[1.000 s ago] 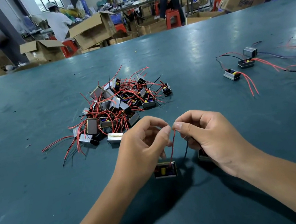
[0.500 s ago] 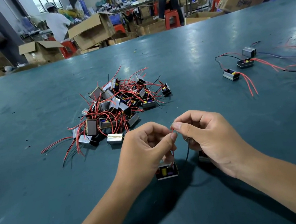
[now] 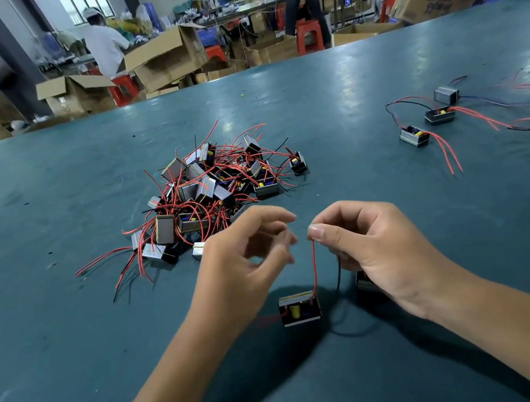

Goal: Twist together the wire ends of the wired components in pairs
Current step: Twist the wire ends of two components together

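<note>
Looking down, I am seeing a teal table (image 3: 360, 90) backed by a workshop with cardboard boxes (image 3: 166, 57) and red stools (image 3: 309, 34). A small black wired component (image 3: 299, 309) is sitting just below my hands, its red wire (image 3: 314, 265) rising to my right hand (image 3: 378, 252), which is pinching the end. My left hand (image 3: 243, 269) is hovering beside it, fingers loosely curled, holding nothing. A pile of components (image 3: 214, 191) is lying beyond.

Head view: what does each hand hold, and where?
Right hand pinches the red wire at its top end; left hand holds nothing.
</note>
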Demonstrator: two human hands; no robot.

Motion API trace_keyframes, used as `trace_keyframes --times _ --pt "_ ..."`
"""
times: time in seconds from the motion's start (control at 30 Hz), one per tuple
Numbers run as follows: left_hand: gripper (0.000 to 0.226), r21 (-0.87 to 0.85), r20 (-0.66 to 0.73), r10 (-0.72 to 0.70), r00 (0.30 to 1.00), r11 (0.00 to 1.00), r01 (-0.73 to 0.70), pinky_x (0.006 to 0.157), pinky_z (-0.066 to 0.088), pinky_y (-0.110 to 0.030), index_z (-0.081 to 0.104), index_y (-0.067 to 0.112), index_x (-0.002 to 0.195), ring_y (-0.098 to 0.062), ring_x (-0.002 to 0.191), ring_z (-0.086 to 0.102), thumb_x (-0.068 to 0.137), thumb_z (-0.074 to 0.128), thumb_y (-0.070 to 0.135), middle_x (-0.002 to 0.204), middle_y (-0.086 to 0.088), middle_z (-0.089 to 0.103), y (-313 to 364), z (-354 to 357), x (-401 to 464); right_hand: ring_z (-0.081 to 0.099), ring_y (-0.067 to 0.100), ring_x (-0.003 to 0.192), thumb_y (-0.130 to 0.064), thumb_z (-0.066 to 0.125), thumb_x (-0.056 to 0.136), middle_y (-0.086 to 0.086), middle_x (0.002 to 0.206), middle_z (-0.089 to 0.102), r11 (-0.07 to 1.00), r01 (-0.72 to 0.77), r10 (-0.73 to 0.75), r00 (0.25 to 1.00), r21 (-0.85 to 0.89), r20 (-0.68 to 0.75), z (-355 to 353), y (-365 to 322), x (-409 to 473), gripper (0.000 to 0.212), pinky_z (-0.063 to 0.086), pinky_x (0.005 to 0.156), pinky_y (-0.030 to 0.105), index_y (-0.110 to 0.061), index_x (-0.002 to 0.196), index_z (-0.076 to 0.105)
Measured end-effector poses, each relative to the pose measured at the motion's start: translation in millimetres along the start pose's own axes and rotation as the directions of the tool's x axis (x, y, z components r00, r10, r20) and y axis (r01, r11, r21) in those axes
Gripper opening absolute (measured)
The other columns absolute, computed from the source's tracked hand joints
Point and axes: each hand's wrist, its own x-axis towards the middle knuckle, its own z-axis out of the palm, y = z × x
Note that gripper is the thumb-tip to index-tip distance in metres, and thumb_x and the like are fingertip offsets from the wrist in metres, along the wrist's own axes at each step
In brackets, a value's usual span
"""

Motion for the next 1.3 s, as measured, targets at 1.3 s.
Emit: trace_keyframes --times 1.3 --pt "0.003 0.072 0.186 0.139 0.973 0.985 -0.154 0.068 0.045 -0.036 0.067 0.019 0.096 -0.018 0.081 0.058 0.095 0.064 0.021 0.089 0.008 0.062 1 -20 1 0.022 0.025 0.059 -0.026 0.074 0.081 0.002 0.058 0.042 0.992 -0.093 0.117 0.931 -0.085 0.345 -11 -11 -3 0.012 0.018 0.054 0.034 -0.018 0.073 0.073"
